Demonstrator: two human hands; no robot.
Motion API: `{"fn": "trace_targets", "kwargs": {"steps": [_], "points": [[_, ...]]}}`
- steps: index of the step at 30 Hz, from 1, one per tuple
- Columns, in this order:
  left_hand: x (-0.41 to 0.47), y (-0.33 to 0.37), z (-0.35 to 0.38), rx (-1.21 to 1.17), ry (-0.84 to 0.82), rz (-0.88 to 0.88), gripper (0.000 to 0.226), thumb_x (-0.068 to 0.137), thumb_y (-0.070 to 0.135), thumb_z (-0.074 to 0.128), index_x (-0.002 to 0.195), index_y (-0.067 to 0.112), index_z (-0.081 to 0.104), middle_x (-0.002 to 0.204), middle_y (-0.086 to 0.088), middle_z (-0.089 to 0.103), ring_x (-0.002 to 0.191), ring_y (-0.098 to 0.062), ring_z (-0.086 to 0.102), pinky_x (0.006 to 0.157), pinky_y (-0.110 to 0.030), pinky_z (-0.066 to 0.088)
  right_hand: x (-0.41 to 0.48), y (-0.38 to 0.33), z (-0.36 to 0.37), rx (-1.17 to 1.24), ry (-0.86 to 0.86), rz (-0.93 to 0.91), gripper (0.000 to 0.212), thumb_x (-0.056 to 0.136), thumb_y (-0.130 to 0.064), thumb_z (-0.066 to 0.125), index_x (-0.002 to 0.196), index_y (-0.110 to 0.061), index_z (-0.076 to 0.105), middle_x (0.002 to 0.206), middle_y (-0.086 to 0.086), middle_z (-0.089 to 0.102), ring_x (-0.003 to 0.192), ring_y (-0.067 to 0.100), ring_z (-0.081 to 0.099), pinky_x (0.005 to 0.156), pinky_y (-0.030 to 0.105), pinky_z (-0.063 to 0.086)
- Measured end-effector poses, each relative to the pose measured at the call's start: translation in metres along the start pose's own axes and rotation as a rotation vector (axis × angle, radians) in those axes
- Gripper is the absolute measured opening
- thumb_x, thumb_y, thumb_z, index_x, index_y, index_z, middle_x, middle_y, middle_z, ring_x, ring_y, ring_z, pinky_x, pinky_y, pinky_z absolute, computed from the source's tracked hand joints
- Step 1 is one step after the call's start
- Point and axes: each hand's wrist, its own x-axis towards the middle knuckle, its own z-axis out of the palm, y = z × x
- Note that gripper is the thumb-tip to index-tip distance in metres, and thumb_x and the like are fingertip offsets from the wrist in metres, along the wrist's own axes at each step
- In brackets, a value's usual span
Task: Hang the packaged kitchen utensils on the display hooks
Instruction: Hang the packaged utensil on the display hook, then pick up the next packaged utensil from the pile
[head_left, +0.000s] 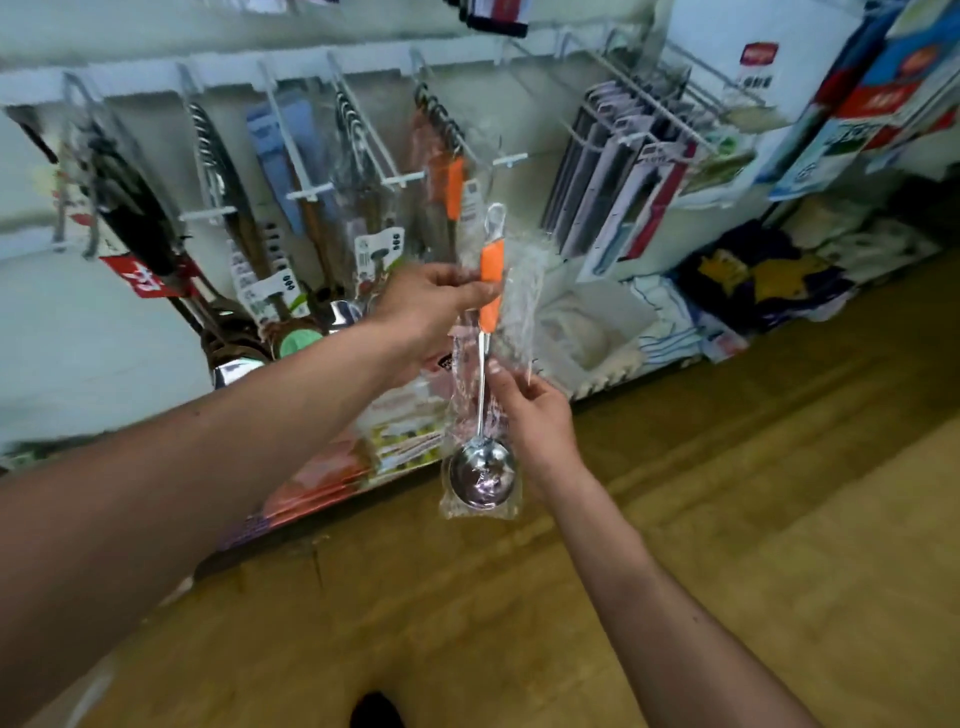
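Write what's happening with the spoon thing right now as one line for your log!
left hand: grips orange handle | right hand: steadies bag at shaft | packaged ladle: upright, bowl down, not hung | display hooks: beyond

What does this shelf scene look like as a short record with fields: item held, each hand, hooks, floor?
item held: ladle, orange grip, in a clear bag, bowl down
left hand: pinches the orange grip
right hand: holds the bag beside the shaft
hooks: white, most carry packaged utensils
matching stock: orange-handled pieces hang just above the ladle
floor: wood-look
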Motion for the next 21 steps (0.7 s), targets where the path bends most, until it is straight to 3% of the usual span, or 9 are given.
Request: {"fn": "trace_targets", "kwargs": {"steps": [3,6,8,12,15,18,21], "points": [[0.024,0.000,0.009,-0.026,-0.004,0.019,0.013,0.087,0.024,0.075,0.088,0.012,0.073,0.069,0.009,0.073,0.065,-0.008,0.069,0.069,-0.035,0.056,0.028,-0.002,-0.003,-0.028,0.032,0.001,0.031,0.091,-0.036,0.065,0.107,-0.011,0.072,0.097,0.001,0.076,0.093,0.011,0.070,0.082,0.023,0.055],[0.052,-0.002,0.012,0.034,0.046,0.049,0.012,0.086,0.029,0.076,0.082,0.018,0.074,0.072,0.009,0.074,0.064,-0.005,0.069,0.070,-0.031,0.053,0.058,-0.002,-0.001,-0.046,0.060,0.016,0.027,0.093,-0.030,0.065,0.107,-0.007,0.071,0.086,-0.007,0.072,0.075,-0.002,0.067,0.063,0.007,0.048],[0.070,-0.003,0.011,0.036,0.075,0.063,0.012,0.086,0.030,0.075,0.077,0.022,0.073,0.071,0.010,0.073,0.063,0.000,0.067,0.067,-0.026,0.049,0.076,-0.004,0.000,-0.050,0.050,-0.011,0.028,0.094,-0.025,0.064,0.109,-0.002,0.070,0.082,-0.009,0.071,0.071,-0.005,0.065,0.062,0.008,0.047],[0.098,0.002,0.012,0.019,0.099,0.116,0.010,0.088,0.027,0.074,0.081,0.020,0.074,0.072,0.008,0.071,0.059,0.004,0.063,0.061,-0.021,0.047,0.109,-0.014,0.004,-0.015,0.015,-0.041,0.025,0.094,-0.020,0.062,0.113,-0.004,0.068,0.085,-0.011,0.075,0.080,-0.003,0.069,0.073,0.013,0.051],[0.115,0.004,0.012,-0.014,0.130,0.161,0.010,0.088,0.023,0.074,0.081,0.015,0.074,0.066,0.009,0.068,0.060,0.001,0.063,0.063,-0.018,0.050,0.132,-0.015,0.007,-0.024,-0.006,-0.053,0.022,0.094,-0.022,0.063,0.108,-0.007,0.070,0.088,-0.008,0.075,0.085,0.005,0.070,0.083,0.026,0.054],[0.123,-0.007,0.015,0.014,0.170,0.168,0.014,0.088,0.023,0.074,0.078,0.014,0.074,0.071,0.001,0.070,0.062,-0.003,0.062,0.062,-0.016,0.047,0.147,-0.003,0.007,-0.031,-0.022,-0.079,0.010,0.094,-0.019,0.064,0.094,-0.011,0.071,0.081,-0.010,0.073,0.080,0.004,0.067,0.075,0.023,0.052],[0.129,-0.015,0.016,0.009,0.209,0.185,0.015,0.087,0.023,0.075,0.073,0.021,0.072,0.068,0.005,0.070,0.063,-0.002,0.062,0.062,-0.016,0.047,0.157,0.006,0.006,-0.026,-0.021,-0.063,0.005,0.092,-0.021,0.067,0.089,-0.018,0.071,0.076,-0.014,0.070,0.075,0.001,0.063,0.073,0.023,0.049]]}}
